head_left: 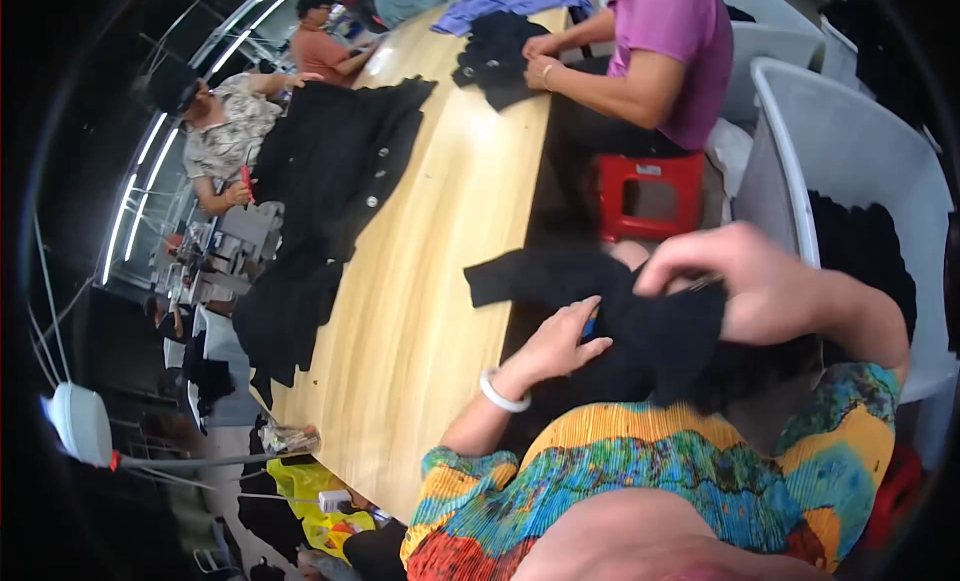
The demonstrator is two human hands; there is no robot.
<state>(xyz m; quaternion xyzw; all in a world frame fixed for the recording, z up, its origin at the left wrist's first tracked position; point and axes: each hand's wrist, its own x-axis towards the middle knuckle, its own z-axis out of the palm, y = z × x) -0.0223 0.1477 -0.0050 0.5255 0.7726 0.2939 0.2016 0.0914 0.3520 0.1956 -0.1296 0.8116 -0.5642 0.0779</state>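
Note:
A black knit garment (640, 351) lies bunched over my lap at the table's edge, one sleeve-like end (520, 277) reaching onto the wood. My left hand (555, 346), with a white bangle at the wrist, is closed on the near side of this cloth. A small blue thing (590, 327) shows between its thumb and fingers; its kind is unclear. On the garment's right side, my right hand (735, 281) is curled with bent fingers gripping the fabric, slightly blurred. Something small and shiny shows under those fingers, too small to name.
Along the wooden table (440, 311), more black garments (330, 171) lie at the left. Across it a person holds a red-handled tool (247, 184). Another person in purple (690, 61) handles black cloth near a red stool (650, 196). A grey bin (785, 151) stands right.

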